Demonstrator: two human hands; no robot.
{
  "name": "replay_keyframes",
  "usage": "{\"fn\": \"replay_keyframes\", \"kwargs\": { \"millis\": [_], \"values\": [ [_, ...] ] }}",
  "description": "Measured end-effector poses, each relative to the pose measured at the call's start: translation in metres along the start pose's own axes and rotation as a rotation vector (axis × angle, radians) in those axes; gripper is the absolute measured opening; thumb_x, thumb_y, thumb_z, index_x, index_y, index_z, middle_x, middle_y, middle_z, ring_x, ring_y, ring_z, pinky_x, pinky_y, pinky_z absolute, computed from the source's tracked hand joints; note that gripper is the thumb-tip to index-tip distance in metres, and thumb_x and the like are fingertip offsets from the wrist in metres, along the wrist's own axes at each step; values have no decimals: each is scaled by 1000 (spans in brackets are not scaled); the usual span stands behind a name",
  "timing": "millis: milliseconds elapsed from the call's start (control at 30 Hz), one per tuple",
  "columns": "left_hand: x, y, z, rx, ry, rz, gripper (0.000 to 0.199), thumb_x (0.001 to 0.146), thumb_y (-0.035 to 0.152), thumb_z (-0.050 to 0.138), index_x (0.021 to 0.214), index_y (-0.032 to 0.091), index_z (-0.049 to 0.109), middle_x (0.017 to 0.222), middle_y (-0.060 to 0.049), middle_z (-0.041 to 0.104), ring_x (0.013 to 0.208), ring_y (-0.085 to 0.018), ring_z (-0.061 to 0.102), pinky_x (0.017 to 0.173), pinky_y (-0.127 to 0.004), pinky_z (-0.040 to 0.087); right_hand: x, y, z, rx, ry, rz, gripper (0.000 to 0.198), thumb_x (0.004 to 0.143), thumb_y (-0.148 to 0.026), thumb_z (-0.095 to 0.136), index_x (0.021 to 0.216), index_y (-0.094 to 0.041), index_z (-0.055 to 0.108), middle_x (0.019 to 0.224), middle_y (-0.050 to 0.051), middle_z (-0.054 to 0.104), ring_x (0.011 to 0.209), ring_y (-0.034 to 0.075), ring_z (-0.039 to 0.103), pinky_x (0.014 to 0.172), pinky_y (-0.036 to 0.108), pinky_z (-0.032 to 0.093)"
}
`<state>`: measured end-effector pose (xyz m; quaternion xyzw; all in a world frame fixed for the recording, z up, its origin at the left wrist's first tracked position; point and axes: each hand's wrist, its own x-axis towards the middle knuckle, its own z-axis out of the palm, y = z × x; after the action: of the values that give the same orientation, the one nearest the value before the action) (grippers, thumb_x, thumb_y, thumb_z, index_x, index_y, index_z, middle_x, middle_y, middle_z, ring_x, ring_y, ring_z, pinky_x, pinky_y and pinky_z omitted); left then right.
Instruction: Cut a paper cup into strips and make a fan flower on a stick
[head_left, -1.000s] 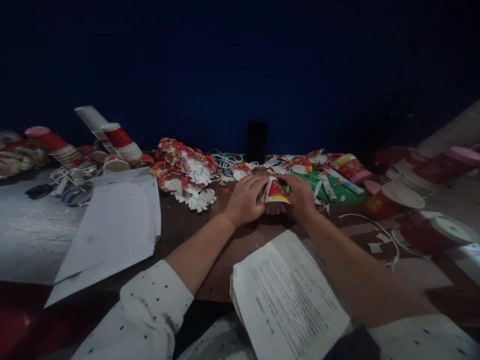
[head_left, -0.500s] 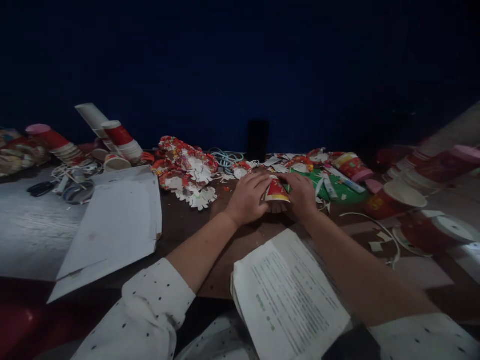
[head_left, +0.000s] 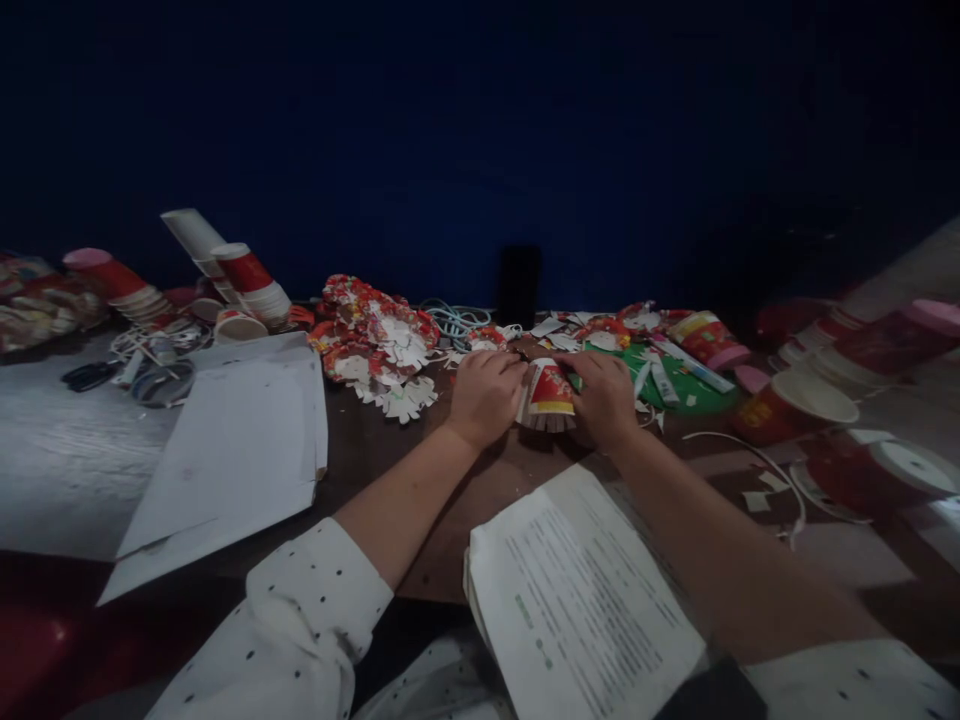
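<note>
A red and yellow paper cup piece point(head_left: 553, 389) with a fringe of cut strips along its near edge lies on the brown table, between my two hands. My left hand point(head_left: 487, 393) has its fingers curled round the left side of it. From the right, my right hand point(head_left: 602, 392) pinches its upper right edge with thumb and fingers. Just beyond and to the left is a heap of red and white cut paper flowers point(head_left: 382, 335). To the right of my right hand, white tubes point(head_left: 664, 380) and paper scraps lie on a green sheet point(head_left: 694, 388).
An open book point(head_left: 585, 600) lies at the table's near edge, below my forearms. White cardboard sheets point(head_left: 232, 450) are on the left, with stacked paper cups point(head_left: 251, 285) behind them. More cups point(head_left: 799, 400) and a white cord point(head_left: 750, 442) lie on the right. A dark upright object point(head_left: 517, 287) stands at the back.
My left hand has shifted slightly left and its fingers have drawn in. More of the paper cup piece and its fringe now shows between my hands.
</note>
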<state>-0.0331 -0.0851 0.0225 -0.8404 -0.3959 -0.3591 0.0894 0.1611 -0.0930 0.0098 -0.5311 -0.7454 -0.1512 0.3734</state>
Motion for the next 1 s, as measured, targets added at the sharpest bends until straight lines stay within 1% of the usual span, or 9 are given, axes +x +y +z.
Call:
{"fn": "replay_keyframes", "kwargs": {
  "millis": [67,133,300,400,567,700,867,1000],
  "values": [
    [-1,1,0,29,-22,-26,21,90,26,50,98,20,69,107,-7,69,102,-23,58,92,-42,40,1,-3,-1,-13,-2,-13,24,85,-29,55,103,-21,68,95,7,71,93,23,60,87,36,36],
    [-1,3,-1,62,-45,-50,22,91,31,50,98,21,68,108,-8,68,101,-24,57,89,-44,39,2,-7,-3,-23,-4,-37,24,86,-30,55,104,-21,68,93,7,70,92,23,59,88,37,37],
    [-1,7,-6,118,-73,-111,28,92,34,47,110,19,63,112,-9,66,101,-27,54,86,-45,38,4,-18,-7,-31,-24,-83,23,88,-28,53,104,-23,68,96,6,70,93,23,58,93,39,35],
    [0,6,-8,114,-109,-101,30,91,32,47,115,19,61,114,-10,65,102,-27,53,85,-45,38,5,-19,-7,-22,-39,-94,24,88,-24,51,107,-24,67,100,6,69,96,23,57,95,40,34],
    [3,-1,-8,63,-200,-44,38,88,36,54,121,19,59,115,-10,66,105,-28,54,88,-44,40,5,-12,-5,-67,-32,-106,27,89,-18,47,105,-23,68,96,6,70,93,22,58,95,38,33],
    [3,-4,-6,70,-218,-49,38,86,39,55,118,19,62,108,-10,68,101,-28,56,86,-43,41,6,-12,-6,-69,-29,-121,28,89,-16,47,106,-22,68,97,6,71,92,21,59,96,38,33],
    [2,0,-6,107,-209,-69,28,90,34,48,105,19,66,97,-10,69,94,-26,58,83,-40,42,6,-17,-8,-35,-46,-142,26,88,-18,50,106,-23,67,99,6,71,93,21,59,97,39,33],
    [3,1,-8,119,-204,-80,29,91,35,47,103,17,66,95,-11,68,94,-27,57,83,-41,43,5,-16,-6,-38,-14,-168,26,88,-20,51,107,-21,68,98,6,70,91,22,58,96,39,34]
  ]
}}
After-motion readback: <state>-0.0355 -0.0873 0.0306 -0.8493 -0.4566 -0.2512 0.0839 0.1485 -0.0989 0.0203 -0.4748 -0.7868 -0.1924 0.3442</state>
